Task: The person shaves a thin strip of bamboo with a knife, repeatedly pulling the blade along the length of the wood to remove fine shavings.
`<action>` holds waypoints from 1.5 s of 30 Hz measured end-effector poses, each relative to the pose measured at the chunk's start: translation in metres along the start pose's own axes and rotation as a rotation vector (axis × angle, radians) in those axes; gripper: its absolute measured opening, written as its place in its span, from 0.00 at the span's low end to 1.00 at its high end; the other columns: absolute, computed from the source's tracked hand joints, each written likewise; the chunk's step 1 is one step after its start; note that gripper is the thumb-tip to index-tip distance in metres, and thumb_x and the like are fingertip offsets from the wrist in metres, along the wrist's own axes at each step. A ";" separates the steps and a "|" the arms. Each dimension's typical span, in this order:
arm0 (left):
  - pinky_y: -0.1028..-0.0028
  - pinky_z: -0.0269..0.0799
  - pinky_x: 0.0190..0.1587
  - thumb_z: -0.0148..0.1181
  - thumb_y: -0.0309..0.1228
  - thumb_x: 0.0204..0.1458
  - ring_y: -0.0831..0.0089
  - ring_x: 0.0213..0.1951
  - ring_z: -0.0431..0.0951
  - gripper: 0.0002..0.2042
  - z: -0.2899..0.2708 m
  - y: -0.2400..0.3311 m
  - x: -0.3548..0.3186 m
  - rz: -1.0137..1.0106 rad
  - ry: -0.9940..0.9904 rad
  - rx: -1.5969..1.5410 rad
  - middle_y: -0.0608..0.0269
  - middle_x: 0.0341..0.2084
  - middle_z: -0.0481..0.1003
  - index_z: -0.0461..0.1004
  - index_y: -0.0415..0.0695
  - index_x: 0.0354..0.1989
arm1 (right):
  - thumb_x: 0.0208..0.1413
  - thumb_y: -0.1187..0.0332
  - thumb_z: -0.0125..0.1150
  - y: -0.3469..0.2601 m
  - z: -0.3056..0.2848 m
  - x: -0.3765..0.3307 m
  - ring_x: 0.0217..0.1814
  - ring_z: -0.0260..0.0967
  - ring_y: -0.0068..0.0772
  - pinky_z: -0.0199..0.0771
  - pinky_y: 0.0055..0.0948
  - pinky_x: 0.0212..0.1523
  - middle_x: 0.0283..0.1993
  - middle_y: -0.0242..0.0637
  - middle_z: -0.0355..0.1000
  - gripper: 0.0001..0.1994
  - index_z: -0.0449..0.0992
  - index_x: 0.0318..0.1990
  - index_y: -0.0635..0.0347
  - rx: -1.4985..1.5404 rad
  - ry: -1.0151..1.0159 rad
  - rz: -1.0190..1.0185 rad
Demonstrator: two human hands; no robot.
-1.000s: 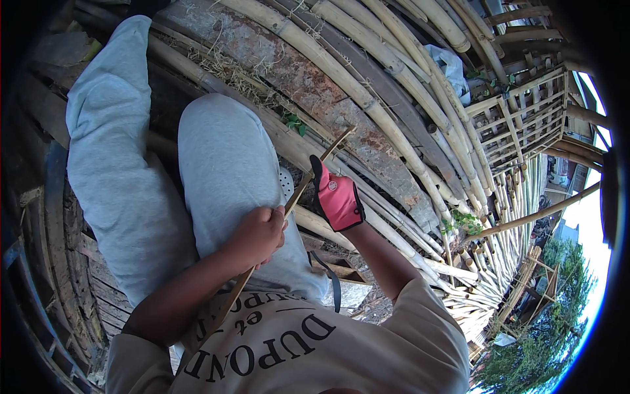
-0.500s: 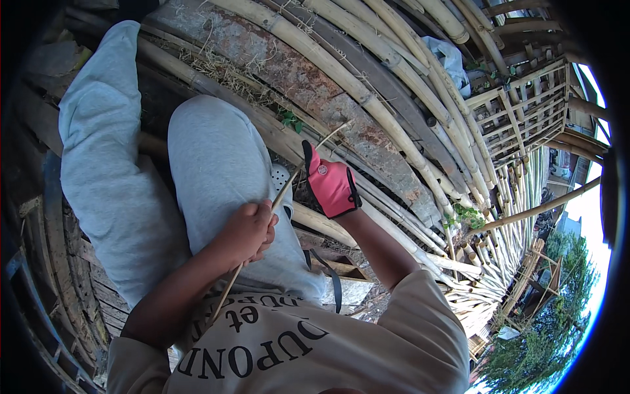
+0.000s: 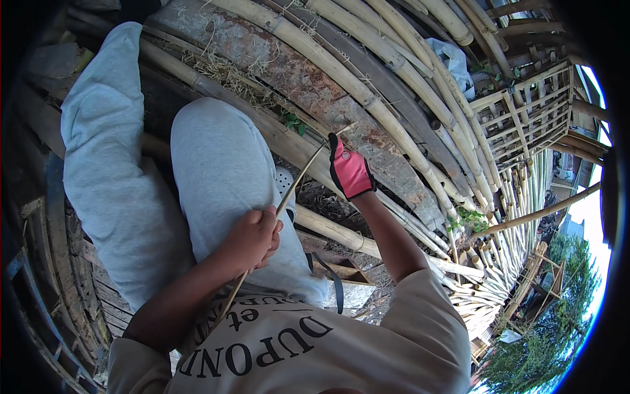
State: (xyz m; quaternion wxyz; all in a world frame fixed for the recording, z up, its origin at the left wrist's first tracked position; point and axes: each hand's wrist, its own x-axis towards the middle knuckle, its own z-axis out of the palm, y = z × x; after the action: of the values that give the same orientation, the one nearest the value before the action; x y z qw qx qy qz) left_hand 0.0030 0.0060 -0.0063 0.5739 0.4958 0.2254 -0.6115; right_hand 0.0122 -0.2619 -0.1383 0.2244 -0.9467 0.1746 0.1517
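Observation:
My bare left hand (image 3: 252, 241) is closed around a thin bamboo strip (image 3: 304, 172) above my right thigh. The strip's near end slants down past my wrist in front of my shirt. Its far part bows up and right to my right hand (image 3: 352, 172), which wears a pink and black glove. The gloved thumb lies along the strip close to its far tip, and the other fingers look curled beneath, mostly hidden. The pale tip sticks out just beyond the thumb.
Long bamboo poles (image 3: 367, 98) lie side by side beyond my hands, next to a rusty, stained plank (image 3: 262, 56). A woven bamboo lattice (image 3: 525, 121) stands at the far right. An open wooden box (image 3: 357, 284) with a dark strap sits beside my right leg.
My gloved right hand has slid away from my left hand, up and right toward the strip's far tip. The strip bows more, and my left hand has shifted slightly, still gripping it.

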 end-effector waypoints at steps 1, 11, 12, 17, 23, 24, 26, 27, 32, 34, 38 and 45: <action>0.77 0.49 0.10 0.37 0.48 0.72 0.84 0.11 0.50 0.19 0.000 0.000 0.000 0.012 -0.018 -0.042 0.75 0.15 0.57 0.62 0.49 0.33 | 0.73 0.44 0.39 0.001 0.003 0.000 0.30 0.75 0.61 0.74 0.49 0.31 0.25 0.54 0.75 0.28 0.83 0.42 0.56 -0.020 0.021 -0.042; 0.74 0.51 0.12 0.35 0.49 0.73 0.81 0.10 0.51 0.21 -0.004 0.001 0.004 0.027 0.003 0.018 0.73 0.14 0.60 0.63 0.48 0.33 | 0.74 0.48 0.41 -0.007 0.006 -0.015 0.29 0.75 0.59 0.73 0.49 0.30 0.29 0.52 0.77 0.22 0.80 0.49 0.51 -0.166 0.110 -0.159; 0.74 0.51 0.12 0.35 0.49 0.73 0.81 0.10 0.51 0.21 -0.001 -0.001 0.003 -0.015 0.019 0.106 0.73 0.15 0.60 0.63 0.48 0.32 | 0.74 0.49 0.40 -0.008 0.003 -0.017 0.30 0.76 0.59 0.74 0.49 0.30 0.29 0.52 0.77 0.22 0.80 0.49 0.51 -0.080 0.123 -0.203; 0.77 0.48 0.11 0.35 0.47 0.73 0.84 0.12 0.50 0.20 0.005 0.000 -0.001 0.008 0.024 0.036 0.74 0.16 0.57 0.62 0.48 0.32 | 0.73 0.45 0.36 -0.012 -0.001 -0.019 0.31 0.76 0.60 0.75 0.51 0.33 0.27 0.52 0.76 0.30 0.82 0.36 0.55 -0.057 0.003 -0.302; 0.77 0.49 0.11 0.37 0.47 0.73 0.84 0.12 0.50 0.19 0.004 0.002 -0.003 0.053 0.014 0.079 0.74 0.16 0.57 0.62 0.48 0.32 | 0.72 0.44 0.37 0.002 0.004 0.004 0.30 0.75 0.61 0.76 0.50 0.33 0.25 0.53 0.76 0.34 0.82 0.27 0.59 -0.058 0.142 0.032; 0.77 0.50 0.11 0.37 0.47 0.72 0.84 0.12 0.51 0.19 0.004 0.002 -0.003 0.043 0.019 0.105 0.75 0.16 0.57 0.62 0.48 0.32 | 0.73 0.43 0.37 0.005 0.007 0.006 0.30 0.75 0.62 0.76 0.51 0.32 0.25 0.54 0.75 0.35 0.82 0.26 0.59 -0.155 0.111 -0.097; 0.76 0.51 0.12 0.38 0.46 0.73 0.83 0.12 0.52 0.19 0.004 0.002 -0.002 0.038 0.018 0.071 0.74 0.16 0.58 0.62 0.46 0.32 | 0.73 0.43 0.36 0.013 0.009 0.012 0.30 0.75 0.63 0.76 0.51 0.33 0.26 0.54 0.76 0.35 0.82 0.28 0.60 -0.181 0.014 -0.192; 0.75 0.53 0.13 0.38 0.45 0.74 0.83 0.12 0.53 0.20 0.004 0.001 -0.002 0.011 0.055 0.094 0.73 0.15 0.60 0.63 0.45 0.32 | 0.73 0.42 0.36 0.017 0.009 0.016 0.31 0.75 0.64 0.77 0.50 0.34 0.26 0.54 0.76 0.35 0.83 0.29 0.60 -0.096 0.055 -0.096; 0.77 0.51 0.12 0.38 0.46 0.72 0.85 0.13 0.51 0.19 0.005 0.003 -0.003 0.052 0.010 0.088 0.74 0.16 0.58 0.63 0.47 0.32 | 0.73 0.43 0.32 0.031 0.009 0.030 0.33 0.77 0.63 0.78 0.51 0.37 0.28 0.55 0.77 0.35 0.84 0.32 0.56 -0.221 0.122 -0.047; 0.77 0.51 0.12 0.38 0.46 0.72 0.84 0.13 0.51 0.19 0.005 0.004 -0.006 0.030 0.006 0.083 0.74 0.16 0.58 0.63 0.47 0.32 | 0.73 0.44 0.34 0.035 0.010 0.034 0.33 0.77 0.62 0.78 0.51 0.36 0.28 0.55 0.77 0.32 0.84 0.35 0.55 -0.158 0.195 -0.022; 0.77 0.51 0.12 0.38 0.46 0.72 0.84 0.13 0.52 0.19 0.004 0.004 -0.004 0.058 -0.007 0.099 0.74 0.16 0.58 0.63 0.46 0.32 | 0.73 0.44 0.34 0.047 0.015 0.046 0.32 0.77 0.61 0.78 0.51 0.35 0.27 0.55 0.77 0.32 0.84 0.35 0.56 -0.166 0.297 0.159; 0.78 0.51 0.13 0.37 0.45 0.73 0.84 0.13 0.52 0.19 0.009 0.002 0.001 0.107 0.033 0.183 0.74 0.16 0.58 0.64 0.45 0.34 | 0.71 0.39 0.33 0.096 0.007 0.076 0.33 0.78 0.59 0.78 0.53 0.39 0.30 0.55 0.78 0.38 0.85 0.29 0.56 -0.187 0.304 0.155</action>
State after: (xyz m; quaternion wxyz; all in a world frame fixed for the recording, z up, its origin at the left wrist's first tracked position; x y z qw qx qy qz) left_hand 0.0023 -0.0026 -0.0032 0.5543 0.5673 0.1514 -0.5899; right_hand 0.0403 -0.3589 -0.2073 0.0943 -0.9591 0.2639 0.0392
